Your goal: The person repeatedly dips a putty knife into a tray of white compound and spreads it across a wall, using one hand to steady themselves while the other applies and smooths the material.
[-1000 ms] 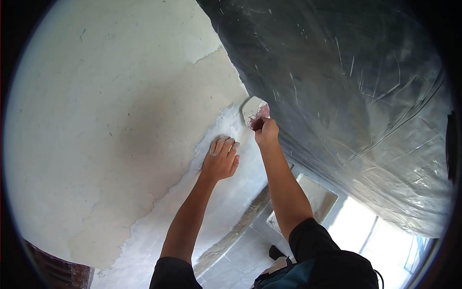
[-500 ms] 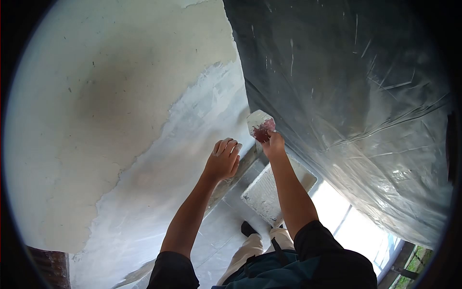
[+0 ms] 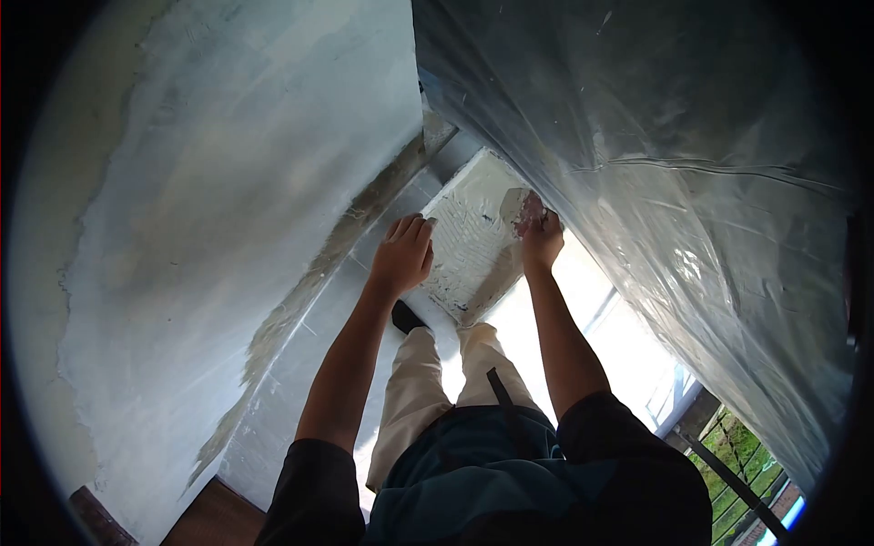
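In the head view, my right hand grips a reddish plaster-smeared scraper. Its blade is over the right side of a shallow rectangular tray coated with white plaster. Whether the blade touches the plaster is hard to tell. My left hand hovers at the tray's left edge, fingers loosely bent and holding nothing I can see. Left of it rises a wall with a whitish coat over a beige layer; bare grey shows along its lower edge.
Dark translucent plastic sheeting hangs on the right, close to my right hand. Grey tiled floor runs along the wall's foot. A railing with grass beyond shows at lower right. My legs stand just before the tray.
My view has tilted downward, showing more of the tray and floor. My right hand has brought the scraper from near the wall's edge to over the tray. My left hand's fingers are more bent.
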`<state>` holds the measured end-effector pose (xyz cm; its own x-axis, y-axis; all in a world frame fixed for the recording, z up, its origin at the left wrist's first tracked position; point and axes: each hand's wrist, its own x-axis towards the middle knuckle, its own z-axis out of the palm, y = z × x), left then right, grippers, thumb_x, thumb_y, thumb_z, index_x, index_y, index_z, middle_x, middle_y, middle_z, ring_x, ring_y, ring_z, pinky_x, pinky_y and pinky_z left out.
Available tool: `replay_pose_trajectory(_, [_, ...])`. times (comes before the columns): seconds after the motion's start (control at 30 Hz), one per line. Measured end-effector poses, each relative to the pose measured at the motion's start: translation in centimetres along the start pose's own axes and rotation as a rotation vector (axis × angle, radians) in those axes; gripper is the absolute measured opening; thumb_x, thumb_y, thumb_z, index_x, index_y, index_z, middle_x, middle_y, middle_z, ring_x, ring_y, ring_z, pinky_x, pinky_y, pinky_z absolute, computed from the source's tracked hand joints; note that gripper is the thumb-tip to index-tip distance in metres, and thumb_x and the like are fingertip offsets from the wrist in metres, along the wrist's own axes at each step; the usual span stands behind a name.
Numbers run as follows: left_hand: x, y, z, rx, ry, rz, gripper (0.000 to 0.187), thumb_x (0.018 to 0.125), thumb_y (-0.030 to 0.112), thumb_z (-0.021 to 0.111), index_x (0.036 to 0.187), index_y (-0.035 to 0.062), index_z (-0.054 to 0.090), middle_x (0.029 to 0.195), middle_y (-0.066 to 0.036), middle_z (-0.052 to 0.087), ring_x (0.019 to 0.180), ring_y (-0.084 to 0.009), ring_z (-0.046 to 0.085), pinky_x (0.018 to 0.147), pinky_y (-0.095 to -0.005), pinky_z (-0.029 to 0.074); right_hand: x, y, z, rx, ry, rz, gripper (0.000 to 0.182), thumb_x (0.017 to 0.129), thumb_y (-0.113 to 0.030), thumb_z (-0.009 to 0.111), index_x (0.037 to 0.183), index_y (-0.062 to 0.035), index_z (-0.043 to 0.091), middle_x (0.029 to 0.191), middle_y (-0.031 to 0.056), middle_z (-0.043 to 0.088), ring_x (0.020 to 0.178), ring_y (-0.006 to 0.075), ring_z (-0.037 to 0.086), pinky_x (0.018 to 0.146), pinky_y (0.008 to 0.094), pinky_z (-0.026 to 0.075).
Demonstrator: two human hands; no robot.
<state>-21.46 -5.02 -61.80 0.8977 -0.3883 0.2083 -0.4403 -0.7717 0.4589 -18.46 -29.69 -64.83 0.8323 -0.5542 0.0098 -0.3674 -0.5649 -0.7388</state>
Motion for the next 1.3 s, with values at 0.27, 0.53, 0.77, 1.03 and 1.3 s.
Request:
replay_pose_trajectory(0.27, [-4.2,1.5,7.1,-0.066,-0.05,-0.059,0.034,0.079,0.006,0.057,0.113,-0.001,0.053,0.109,-0.018,0.058,0.111,-0.0343,0.054,0.096,-0.0447,0.044,1.0,7.0,0.4,-0.189,-0.189,-0.213,0.027,0.085,-0.004,0.053,0.111,-0.002,0.058,0.087,0.0265,0.066,0.083,0.0442,0.065,0.073,0.049,0.052])
replay_pose_trajectory(0.53, [-5.8,2.1,10.3,-0.11,-0.101,-0.077,0.035,0.08,0.006,0.057,0.114,-0.0012,0.051,0.109,-0.017,0.057,0.111,-0.0341,0.054,0.096,-0.0453,0.043,1.8,8.2,2.9,-0.295,-0.22,-0.378,0.025,0.083,-0.002,0.053,0.107,-0.0012,0.058,0.088,0.0256,0.065,0.081,0.0443,0.064,0.072,0.0506,0.052])
replay_pose_trajectory(0.77, [-5.6,2.1,12.0,-0.14,-0.093,-0.068,0.037,0.079,0.006,0.057,0.114,-0.001,0.051,0.109,-0.017,0.056,0.111,-0.0338,0.053,0.096,-0.0452,0.042,2.2,8.5,4.2,-0.264,-0.209,-0.36,0.018,0.084,-0.005,0.055,0.102,-0.0036,0.058,0.085,0.0247,0.065,0.079,0.0434,0.064,0.069,0.0503,0.052])
replay_pose_trajectory(1.03, [-5.1,1.7,12.5,-0.152,-0.098,-0.046,0.037,0.078,0.006,0.057,0.114,-0.0013,0.051,0.108,-0.018,0.056,0.11,-0.0339,0.053,0.096,-0.0455,0.043,2.3,9.0,5.0,-0.24,-0.163,-0.361,0.013,0.088,-0.013,0.056,0.097,-0.0033,0.058,0.081,0.024,0.065,0.076,0.043,0.065,0.066,0.0498,0.051])
replay_pose_trajectory(1.3, [-4.8,1.4,13.0,-0.141,-0.098,-0.023,0.037,0.077,0.004,0.057,0.113,-0.0025,0.051,0.106,-0.018,0.056,0.109,-0.0344,0.054,0.095,-0.0459,0.043,3.3,9.4,5.7,-0.27,-0.206,-0.286,0.017,0.087,-0.016,0.057,0.098,-0.0028,0.059,0.079,0.0246,0.065,0.076,0.0444,0.064,0.067,0.0517,0.051])
